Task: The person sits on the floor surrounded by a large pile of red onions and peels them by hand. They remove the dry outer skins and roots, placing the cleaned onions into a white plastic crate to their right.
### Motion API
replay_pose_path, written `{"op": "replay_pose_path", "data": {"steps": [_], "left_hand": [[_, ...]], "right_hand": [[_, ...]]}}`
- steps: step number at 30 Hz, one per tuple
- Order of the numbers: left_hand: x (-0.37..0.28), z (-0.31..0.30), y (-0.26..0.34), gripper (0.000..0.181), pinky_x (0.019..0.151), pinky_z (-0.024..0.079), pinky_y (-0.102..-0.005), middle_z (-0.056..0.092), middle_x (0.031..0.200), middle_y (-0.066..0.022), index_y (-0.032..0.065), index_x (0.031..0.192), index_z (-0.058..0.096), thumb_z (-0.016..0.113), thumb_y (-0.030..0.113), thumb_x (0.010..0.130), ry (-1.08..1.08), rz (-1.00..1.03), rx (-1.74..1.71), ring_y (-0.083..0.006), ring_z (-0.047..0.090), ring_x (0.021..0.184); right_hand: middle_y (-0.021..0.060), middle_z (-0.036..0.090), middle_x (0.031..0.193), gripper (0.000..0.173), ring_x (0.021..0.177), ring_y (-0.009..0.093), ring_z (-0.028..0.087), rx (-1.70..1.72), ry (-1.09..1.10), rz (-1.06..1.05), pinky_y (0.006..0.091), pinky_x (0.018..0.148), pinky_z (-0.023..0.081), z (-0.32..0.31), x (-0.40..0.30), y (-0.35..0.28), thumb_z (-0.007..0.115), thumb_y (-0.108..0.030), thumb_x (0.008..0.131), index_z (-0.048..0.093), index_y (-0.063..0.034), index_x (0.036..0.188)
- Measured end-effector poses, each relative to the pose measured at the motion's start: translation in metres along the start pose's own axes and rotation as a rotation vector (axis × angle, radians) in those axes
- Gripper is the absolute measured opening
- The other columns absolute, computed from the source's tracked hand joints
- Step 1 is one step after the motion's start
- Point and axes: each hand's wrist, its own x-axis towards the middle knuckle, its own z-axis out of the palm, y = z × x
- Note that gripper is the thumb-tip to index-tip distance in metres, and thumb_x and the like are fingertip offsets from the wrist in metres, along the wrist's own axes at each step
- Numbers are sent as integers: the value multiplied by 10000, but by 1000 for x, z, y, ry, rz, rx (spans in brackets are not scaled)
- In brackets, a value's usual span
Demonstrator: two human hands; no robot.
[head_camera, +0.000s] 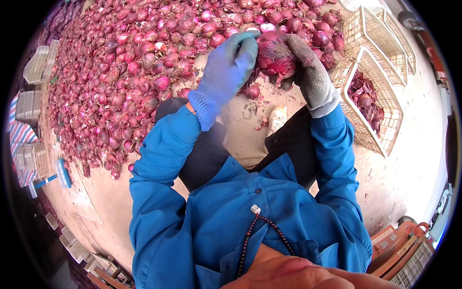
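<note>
A large red onion with loose, peeling skin is held up in front of me between both hands. My left hand, in a blue knit glove with a blue-green palm, has its fingers against the onion's left side. On the opposite side, my right hand grips it in a soiled grey glove with a pale cuff. Loose skin hangs from the onion's underside. Below it, a smaller red onion lies on the floor among skin scraps.
A wide heap of red onions covers the floor ahead and left. At right, a plastic crate contains onions and skins, with more crates beyond. A blue broom-like tool lies left. An orange pallet jack stands behind right.
</note>
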Motion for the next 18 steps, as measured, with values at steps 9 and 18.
{"op": "replay_pose_path", "data": {"steps": [9,18], "left_hand": [[0,16,-8,614,860,540,-442,574,1258,-267,68,1440,422,626,413,975,202,288,533,-363,656,1044],[7,4,-6,255,679,530,-334,652,805,-99,19,1078,645,547,249,1029,307,15,286,-176,617,683]], "right_hand": [[165,650,1093,579,977,215,665,-346,50,-159,319,760,555,26,2,3,592,-381,984,463,22,1379],[136,662,1099,572,923,170,649,-409,75,-194,291,766,532,29,0,12,542,-411,996,498,29,1358]]}}
